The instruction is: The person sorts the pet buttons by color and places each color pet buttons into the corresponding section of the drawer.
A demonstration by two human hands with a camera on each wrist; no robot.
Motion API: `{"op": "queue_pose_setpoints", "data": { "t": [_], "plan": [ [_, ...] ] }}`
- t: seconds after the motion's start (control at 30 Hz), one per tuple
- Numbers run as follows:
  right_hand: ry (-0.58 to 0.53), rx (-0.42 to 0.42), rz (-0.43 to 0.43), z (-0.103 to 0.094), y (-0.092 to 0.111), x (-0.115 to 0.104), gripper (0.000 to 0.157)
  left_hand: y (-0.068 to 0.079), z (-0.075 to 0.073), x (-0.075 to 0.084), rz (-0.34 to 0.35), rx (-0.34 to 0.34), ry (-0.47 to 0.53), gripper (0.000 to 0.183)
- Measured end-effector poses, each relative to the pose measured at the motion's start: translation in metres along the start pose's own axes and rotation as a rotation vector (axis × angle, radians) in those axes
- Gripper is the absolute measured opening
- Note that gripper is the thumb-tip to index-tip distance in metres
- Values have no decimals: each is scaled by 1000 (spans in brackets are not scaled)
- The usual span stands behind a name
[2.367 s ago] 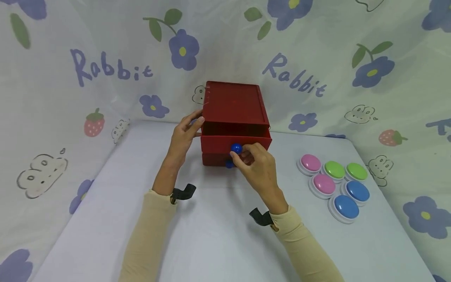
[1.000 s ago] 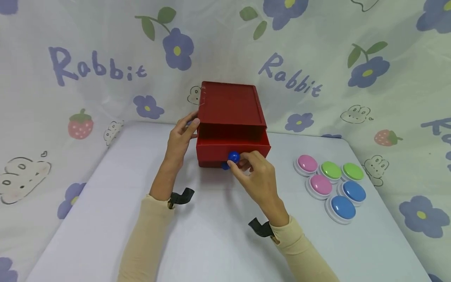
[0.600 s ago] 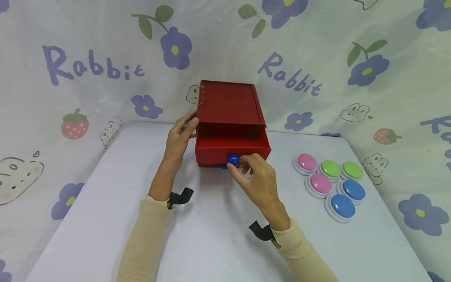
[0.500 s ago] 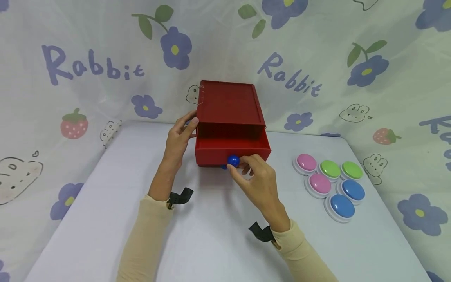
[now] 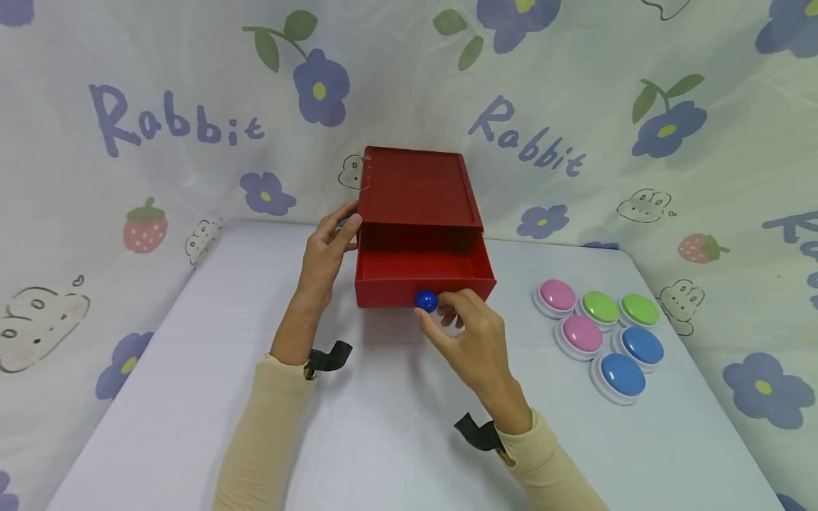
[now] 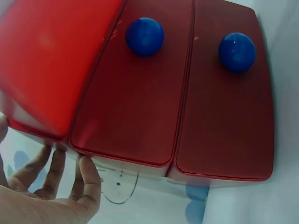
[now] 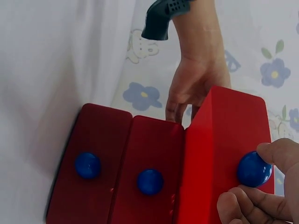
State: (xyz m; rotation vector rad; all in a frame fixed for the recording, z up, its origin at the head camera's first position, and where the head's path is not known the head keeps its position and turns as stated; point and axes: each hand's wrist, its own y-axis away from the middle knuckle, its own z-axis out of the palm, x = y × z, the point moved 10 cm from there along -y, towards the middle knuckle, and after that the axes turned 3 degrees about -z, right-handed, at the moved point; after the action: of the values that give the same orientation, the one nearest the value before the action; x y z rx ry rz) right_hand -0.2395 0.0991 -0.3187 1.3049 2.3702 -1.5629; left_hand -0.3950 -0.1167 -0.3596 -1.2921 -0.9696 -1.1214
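A red drawer cabinet (image 5: 418,184) stands at the back of the table, its top drawer (image 5: 383,293) pulled far out with a bare red floor inside. My right hand (image 5: 473,333) pinches the drawer's round blue knob (image 5: 426,301) between thumb and fingers; the right wrist view shows this knob (image 7: 253,169) close up. My left hand (image 5: 324,248) rests against the cabinet's left side, its fingertips at the side wall in the left wrist view. Two lower drawers, closed, carry their own blue knobs: a middle knob (image 6: 145,37) and a bottom knob (image 6: 237,52).
Several round push buttons with white bases sit in a cluster on the right of the white table (image 5: 364,426): pink (image 5: 557,294), green (image 5: 601,307) and blue (image 5: 623,374). Behind the cabinet hangs a patterned cloth (image 5: 409,71) with flowers and rabbits.
My right hand has drawn the top drawer toward me by its knob, so more of the inside shows. The left hand has stayed at the cabinet's side. The head view has shifted slightly.
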Motion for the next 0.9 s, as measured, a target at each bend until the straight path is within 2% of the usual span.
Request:
{"op": "queue_pose_setpoints", "data": {
  "t": [0.9],
  "plan": [
    [-15,-14,1,-7,13,-9,30,1,2,-2,2,-3,-2,54]
  ]
}}
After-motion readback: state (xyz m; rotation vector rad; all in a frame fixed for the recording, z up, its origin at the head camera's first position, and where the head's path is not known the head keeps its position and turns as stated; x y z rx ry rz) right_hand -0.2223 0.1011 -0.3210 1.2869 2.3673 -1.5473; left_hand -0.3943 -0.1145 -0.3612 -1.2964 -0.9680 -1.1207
